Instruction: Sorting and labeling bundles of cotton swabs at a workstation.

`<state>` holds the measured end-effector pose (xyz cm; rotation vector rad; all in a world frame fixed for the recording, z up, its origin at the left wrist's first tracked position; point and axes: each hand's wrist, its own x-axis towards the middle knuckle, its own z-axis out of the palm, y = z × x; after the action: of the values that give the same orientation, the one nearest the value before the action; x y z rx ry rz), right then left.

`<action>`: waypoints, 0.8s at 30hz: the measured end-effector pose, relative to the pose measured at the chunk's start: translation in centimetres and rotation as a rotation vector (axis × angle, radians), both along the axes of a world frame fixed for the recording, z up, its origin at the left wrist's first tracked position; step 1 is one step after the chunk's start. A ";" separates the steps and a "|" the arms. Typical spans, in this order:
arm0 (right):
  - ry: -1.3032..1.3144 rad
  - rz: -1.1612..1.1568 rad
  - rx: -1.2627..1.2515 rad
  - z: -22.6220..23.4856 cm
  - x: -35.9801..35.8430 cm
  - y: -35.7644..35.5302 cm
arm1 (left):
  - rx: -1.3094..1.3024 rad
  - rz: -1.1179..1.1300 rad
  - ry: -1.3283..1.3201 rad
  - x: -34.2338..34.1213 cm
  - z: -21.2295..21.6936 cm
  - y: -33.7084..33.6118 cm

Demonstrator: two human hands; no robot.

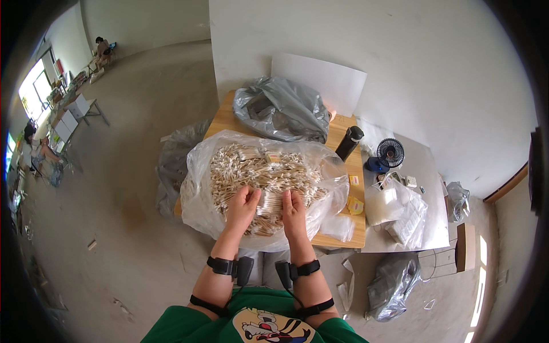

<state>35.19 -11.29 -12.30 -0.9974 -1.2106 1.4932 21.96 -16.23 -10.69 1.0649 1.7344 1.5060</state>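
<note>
Green short-sleeved shirt [177,327] of the person lies nearest, and from it 2 bare forearms with black bands [223,266] reach forward. They come in from both sides, likely so that the 2 hands can work on the same spot. The left grip [241,208] and the right grip [293,215] are at the near middle of a wide pile of thin wooden-stick cotton swabs with white tips [234,166]. Between them is a neater row of swabs, lying side by side. In each grip the thumb is close to the bent fingers at this row's end; I cannot tell whether they are pinching the swabs or only touching them. Perhaps the hands face each other to keep the sticks level.

The swabs lie inside a large, clear plastic bag [197,191], opened wide, probably so that they do not scatter over the light-brown wooden surface [358,233]. On the far side sits a crumpled grey plastic bag [306,106]. To the right stand a black cylindrical bottle [349,143] and, beyond it, a small black round fan [390,153], both apart from the hands, perhaps to leave them room.
</note>
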 end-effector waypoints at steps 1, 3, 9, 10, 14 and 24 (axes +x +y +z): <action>-0.001 -0.097 0.101 -0.8 -0.8 0.1 | 0.053 0.046 0.039 0.6 -0.1 0.3; -0.008 -0.185 0.197 -1.3 -1.7 -0.3 | 0.116 0.154 0.160 1.5 -0.4 0.6; 0.036 -0.156 0.098 -0.5 -1.8 -0.1 | 0.126 0.222 0.229 0.4 -0.2 0.4; 0.034 -0.150 0.097 -0.7 -2.0 -0.1 | 0.150 0.237 0.209 0.2 -0.3 0.3; -0.184 -0.215 0.166 -1.4 -2.9 0.1 | 0.145 0.317 0.253 1.0 -0.3 0.8; -0.177 -0.184 0.146 -1.0 -1.0 2.1 | 0.125 0.330 0.222 -2.6 -1.6 0.4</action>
<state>34.17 -9.20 -13.31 -1.1274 -1.2943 1.1765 19.38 -15.87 -12.27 1.0817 2.0726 1.7717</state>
